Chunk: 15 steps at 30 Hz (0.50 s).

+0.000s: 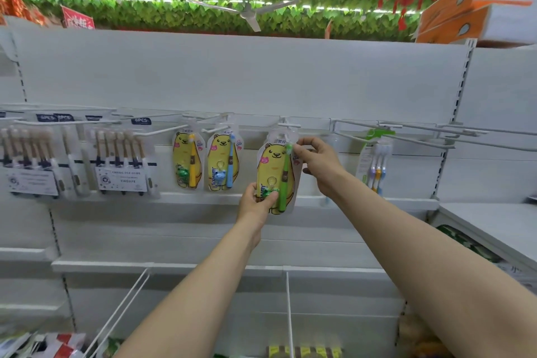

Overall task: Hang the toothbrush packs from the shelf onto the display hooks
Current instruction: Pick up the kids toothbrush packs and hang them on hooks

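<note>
While the head camera looks up at a white shop gondola, the left hand (257,202) grips the bottom of a bear-shaped toothbrush pack (273,171), thumb across the green toy at its foot and fingers curled behind. The right hand (318,161) pinches the pack's upper right edge between thumb and forefinger, just beside the green brush head. The top of the pack sits right at the tip of a white display hook (287,125). Whether the hang hole is already threaded over the wire I cannot tell, since the clear header blurs into the hook. To the left, two matching bear packs already hang on neighbouring hooks, one with a yellow brush (187,163) and one with a blue brush (223,164). Further left hang six-piece brush packs (125,160). To the right a three-brush pack (376,166) hangs below long bare hooks (412,129). The step in hand looks like seating this third bear pack on its hook. The next move probably calls for the right hand to line the hole up with the wire tip and slide the header back along it. The left hand would steady the bottom so the flimsy pack does not twist. After that both hands could let go and reach down for another pack.
</note>
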Tool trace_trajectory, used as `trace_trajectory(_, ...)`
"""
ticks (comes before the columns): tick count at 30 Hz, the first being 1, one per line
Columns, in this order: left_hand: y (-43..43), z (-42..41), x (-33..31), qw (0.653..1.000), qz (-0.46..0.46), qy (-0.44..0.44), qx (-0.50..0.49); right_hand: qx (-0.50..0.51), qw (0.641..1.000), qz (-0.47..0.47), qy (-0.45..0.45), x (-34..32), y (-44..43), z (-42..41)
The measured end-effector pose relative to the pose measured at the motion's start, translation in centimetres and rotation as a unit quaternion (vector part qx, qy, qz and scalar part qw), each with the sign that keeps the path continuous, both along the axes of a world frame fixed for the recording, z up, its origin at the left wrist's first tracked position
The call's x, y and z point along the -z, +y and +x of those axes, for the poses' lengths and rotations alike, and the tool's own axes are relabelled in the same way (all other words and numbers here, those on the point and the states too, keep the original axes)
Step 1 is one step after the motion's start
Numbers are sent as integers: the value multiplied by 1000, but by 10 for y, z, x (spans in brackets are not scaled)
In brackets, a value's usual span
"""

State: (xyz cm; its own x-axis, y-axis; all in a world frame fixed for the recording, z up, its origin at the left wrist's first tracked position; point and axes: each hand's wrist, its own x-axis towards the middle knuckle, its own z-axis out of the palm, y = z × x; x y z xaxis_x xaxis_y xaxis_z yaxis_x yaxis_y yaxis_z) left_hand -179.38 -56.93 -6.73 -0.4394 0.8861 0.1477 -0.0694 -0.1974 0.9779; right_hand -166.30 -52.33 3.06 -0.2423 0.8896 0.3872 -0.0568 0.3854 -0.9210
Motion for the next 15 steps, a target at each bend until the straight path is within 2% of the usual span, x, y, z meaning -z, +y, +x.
trace_trajectory(5, -26, 2, -11, 999, -41, -2, -13, 45, 999, -6, -24, 3, -7, 4)
trace_trajectory(8, -41, -3, -10, 995, -75, 59, -41, 82, 992, 19, -93, 6, -15, 19)
trace_trajectory(11, -63, -2, -17, 967, -90, 216, -97, 110, 965, 67, -229, 8, -34, 41)
trace_trajectory(15, -99, 15, -44, 872, -76, 464, -133, 126, 877, 196, -420, 1, -63, 79)
